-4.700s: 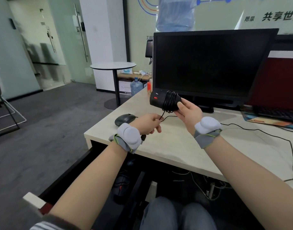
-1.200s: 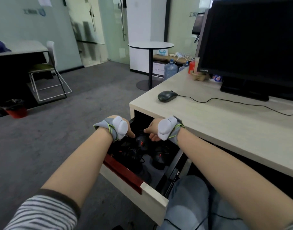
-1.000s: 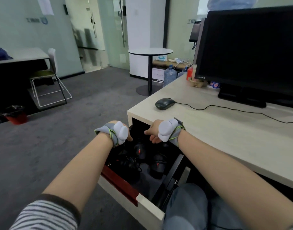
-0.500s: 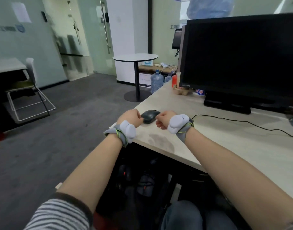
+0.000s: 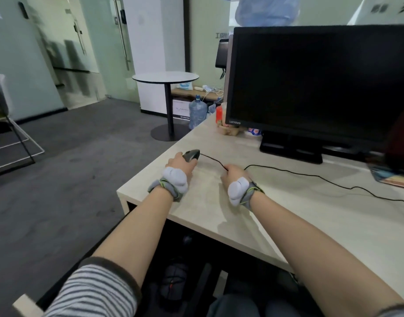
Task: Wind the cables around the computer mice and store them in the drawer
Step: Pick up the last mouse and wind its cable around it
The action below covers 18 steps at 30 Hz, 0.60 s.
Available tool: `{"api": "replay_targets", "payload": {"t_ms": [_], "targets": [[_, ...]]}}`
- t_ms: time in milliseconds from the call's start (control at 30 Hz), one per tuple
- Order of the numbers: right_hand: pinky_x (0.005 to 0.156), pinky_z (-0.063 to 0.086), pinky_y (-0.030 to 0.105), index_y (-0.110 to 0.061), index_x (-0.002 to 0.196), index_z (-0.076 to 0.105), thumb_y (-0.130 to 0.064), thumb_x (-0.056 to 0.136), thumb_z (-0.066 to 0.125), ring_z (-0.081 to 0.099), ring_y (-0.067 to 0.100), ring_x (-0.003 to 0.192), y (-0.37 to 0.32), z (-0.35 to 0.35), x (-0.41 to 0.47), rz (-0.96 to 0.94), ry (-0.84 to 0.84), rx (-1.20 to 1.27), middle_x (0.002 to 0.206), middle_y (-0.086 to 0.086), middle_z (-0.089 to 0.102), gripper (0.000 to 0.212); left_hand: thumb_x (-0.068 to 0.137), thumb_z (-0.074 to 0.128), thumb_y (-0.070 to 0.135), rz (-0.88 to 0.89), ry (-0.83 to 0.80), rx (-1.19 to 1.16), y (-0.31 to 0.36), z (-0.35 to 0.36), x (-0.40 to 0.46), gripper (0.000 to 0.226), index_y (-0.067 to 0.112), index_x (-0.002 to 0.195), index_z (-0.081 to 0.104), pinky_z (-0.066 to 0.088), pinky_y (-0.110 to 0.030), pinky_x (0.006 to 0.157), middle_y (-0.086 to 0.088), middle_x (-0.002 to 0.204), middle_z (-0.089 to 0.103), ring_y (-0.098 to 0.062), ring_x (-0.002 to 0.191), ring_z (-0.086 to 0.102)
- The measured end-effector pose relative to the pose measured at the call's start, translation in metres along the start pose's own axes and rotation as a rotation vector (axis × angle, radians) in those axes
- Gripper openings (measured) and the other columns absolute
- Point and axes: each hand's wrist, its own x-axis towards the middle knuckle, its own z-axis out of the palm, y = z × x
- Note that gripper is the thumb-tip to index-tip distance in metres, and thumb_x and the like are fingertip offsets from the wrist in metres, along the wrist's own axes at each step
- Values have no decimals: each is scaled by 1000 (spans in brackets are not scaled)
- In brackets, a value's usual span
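Left hand grips a dark mouse near the far left corner of the desk, fingers curled round its body so that the mouse stands tipped on its side, its far end poking out beyond the fingertips. Whether it is lifted clear of the desk or still touching it cannot be told. Right hand lies just to the right of the left one, fingers closed in a pinch on the mouse's black cable. A short stretch of cable runs taut from the far end of the mouse to that pinch; past the hand it trails loose to the right across the desk in slow curves and leaves the view at the right edge. Both wrists wear grey padded bands, and a striped sleeve shows on the left arm at the near edge.

Below the desk edge, between the forearms, the drawer stands pulled out, its pale front at the near left. Inside it, in shadow, lies another dark mouse with a red mark; the rest of the drawer's contents are too dark to make out.

On the far side of the desk stands a black monitor with its screen off. Beyond the desk, on the grey floor, a round table and a water bottle.
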Motion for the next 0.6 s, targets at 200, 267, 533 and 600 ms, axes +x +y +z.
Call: {"api": "replay_targets", "payload": {"t_ms": [200,267,533,600], "targets": [[73,41,19,-9,124,54,-7,95,36,61,25,97,-30,-36,-28,-243,35,527,111,14,64,34,83,66,22,-40,-135,-1059,46,-27,-27,39,3,116,57,48,-28,64,-8,89,59,-21,79,57],[64,42,15,-7,123,52,-3,93,33,59,21,85,-43,-46,-41,-328,5,629,104,11,61,35,78,72,25,-15,-103,-1139,56,-32,-33,50,0,118,57,54,-32,68,-13,101,64,-23,86,61],[66,43,32,-15,108,56,-42,88,51,56,25,78,-45,-67,-77,-315,218,371,91,11,64,34,69,76,43,-30,-162,-1170,68,-44,-68,58,0,104,60,55,-37,85,-17,106,67,-27,100,64],[73,47,36,-19,108,57,-49,88,49,59,26,84,-40,-70,-82,-277,278,400,94,9,66,37,72,76,40,-27,-175,-1228,73,-46,-79,50,1,98,60,59,-33,73,-15,98,67,-26,96,64]]}}
